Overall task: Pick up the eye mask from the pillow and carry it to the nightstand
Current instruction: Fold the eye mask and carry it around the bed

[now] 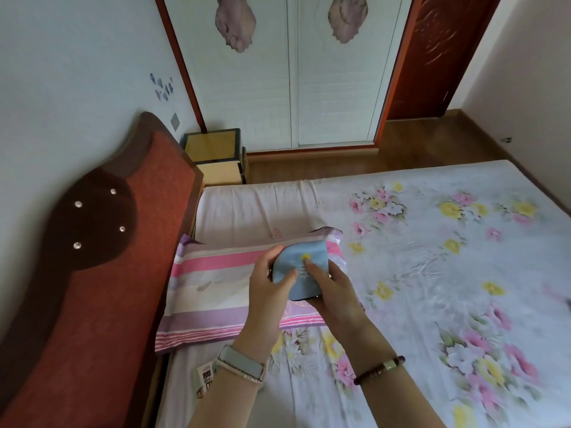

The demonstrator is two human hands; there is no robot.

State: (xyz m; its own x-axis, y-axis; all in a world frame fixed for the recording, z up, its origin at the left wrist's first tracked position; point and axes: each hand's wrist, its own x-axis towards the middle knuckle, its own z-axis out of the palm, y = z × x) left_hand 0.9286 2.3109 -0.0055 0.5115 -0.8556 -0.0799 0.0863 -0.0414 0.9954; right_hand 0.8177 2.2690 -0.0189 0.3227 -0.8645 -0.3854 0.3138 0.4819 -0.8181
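The light blue eye mask, with a small yellow star on it, is lifted just above the right end of the striped pink, white and purple pillow. My left hand grips its left edge, thumb on top. My right hand holds its right and lower part, fingers pressed on the front. The nightstand, yellow with a dark frame, stands beyond the far side of the bed beside the headboard.
A red and brown headboard runs along the left. The floral bedsheet covers the mattress to the right. White wardrobe doors and a wooden door stand at the back, with wooden floor between.
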